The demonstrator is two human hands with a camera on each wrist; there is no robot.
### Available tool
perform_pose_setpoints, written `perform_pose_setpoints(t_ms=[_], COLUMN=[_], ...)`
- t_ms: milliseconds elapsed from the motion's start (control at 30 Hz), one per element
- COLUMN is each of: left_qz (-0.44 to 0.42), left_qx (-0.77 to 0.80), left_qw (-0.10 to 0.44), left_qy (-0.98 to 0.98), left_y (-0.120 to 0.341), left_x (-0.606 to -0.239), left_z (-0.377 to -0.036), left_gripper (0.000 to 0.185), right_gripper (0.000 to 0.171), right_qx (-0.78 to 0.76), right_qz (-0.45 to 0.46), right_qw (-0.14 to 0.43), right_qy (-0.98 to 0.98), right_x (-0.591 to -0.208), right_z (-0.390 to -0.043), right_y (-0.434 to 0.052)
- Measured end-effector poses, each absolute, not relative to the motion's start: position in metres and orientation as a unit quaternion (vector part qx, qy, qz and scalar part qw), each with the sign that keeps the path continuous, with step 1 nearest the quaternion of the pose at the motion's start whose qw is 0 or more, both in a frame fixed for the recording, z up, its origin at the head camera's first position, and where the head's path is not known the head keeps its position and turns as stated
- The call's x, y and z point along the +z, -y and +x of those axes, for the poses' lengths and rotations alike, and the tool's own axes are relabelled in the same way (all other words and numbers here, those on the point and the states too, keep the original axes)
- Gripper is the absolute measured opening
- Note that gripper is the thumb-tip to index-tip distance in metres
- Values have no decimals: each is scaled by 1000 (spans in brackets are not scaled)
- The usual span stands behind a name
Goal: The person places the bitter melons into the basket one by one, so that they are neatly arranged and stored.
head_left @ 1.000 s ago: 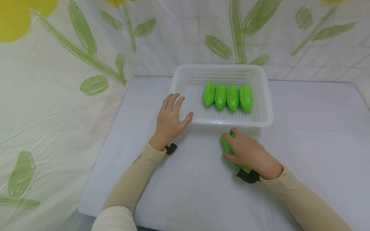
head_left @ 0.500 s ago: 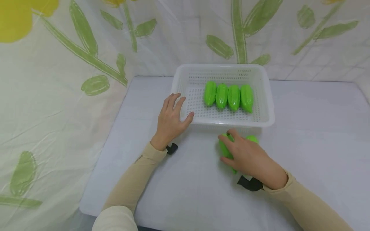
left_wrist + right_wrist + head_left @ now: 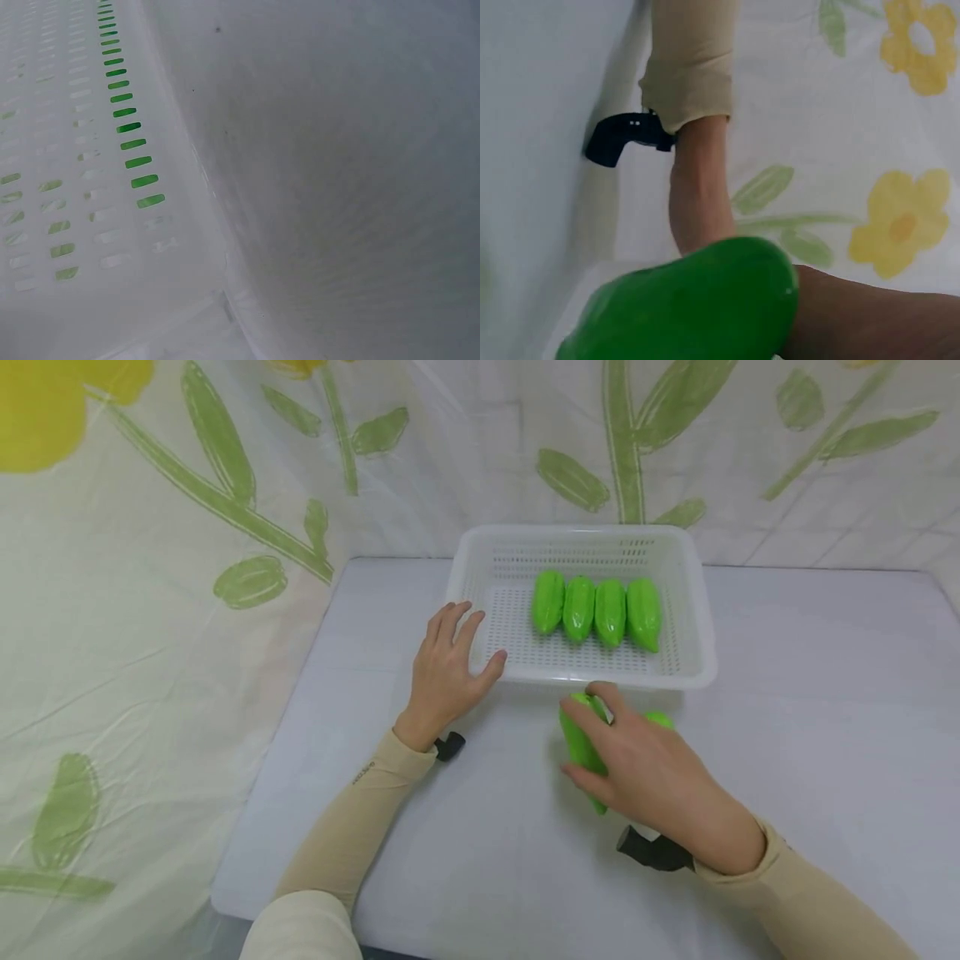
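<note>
Green pepper (image 3: 581,745): your right hand (image 3: 651,774) has it, fingers (image 3: 581,721) curled over the top, thumb along its near side; it sits just in front of the basket's near wall, and whether it clears the worktop you cannot tell.
Right wrist view: the same green pepper (image 3: 697,310) fills the lower frame, glossy, pressed against your palm.
Second pepper (image 3: 660,719): only its tip peeks out beyond your right knuckles, just beside the held one.
Left hand (image 3: 447,674): fingers (image 3: 456,621) relaxed and spread, resting against the basket's left near corner, thumb touching the rim, gripping nothing.
Basket (image 3: 693,627): white, perforated, standing on the worktop (image 3: 810,693) toward its far edge.
Row of four peppers (image 3: 597,610): lying side by side, touching, in the basket's far half.
Left wrist view: the basket wall (image 3: 90,187) close up, green showing through the slots.
Backdrop: a curtain with flowers and leaves (image 3: 187,485) hangs behind and to your left.
</note>
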State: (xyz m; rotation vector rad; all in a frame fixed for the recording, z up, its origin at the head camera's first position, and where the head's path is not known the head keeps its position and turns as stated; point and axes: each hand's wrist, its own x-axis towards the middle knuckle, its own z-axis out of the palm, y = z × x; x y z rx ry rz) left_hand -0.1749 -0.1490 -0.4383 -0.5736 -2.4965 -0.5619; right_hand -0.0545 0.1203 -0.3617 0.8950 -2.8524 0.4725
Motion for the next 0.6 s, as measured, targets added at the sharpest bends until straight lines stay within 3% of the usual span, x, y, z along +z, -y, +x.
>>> perform_pose_setpoints(t_ms=[400,600], left_qz=[-213,-221], left_qx=[-209,-210], left_qw=[258,261], left_qy=[919,916], left_y=[152,150], left_x=[-437,-438], left_z=[-175,-175], left_gripper=[60,60], right_gripper=[65,63], right_qx=[203,213], right_qz=[298,255], right_qw=[149,114], right_qy=[921,936], right_x=[-332,-321], right_z=[-101,-137], right_y=[-105,-99])
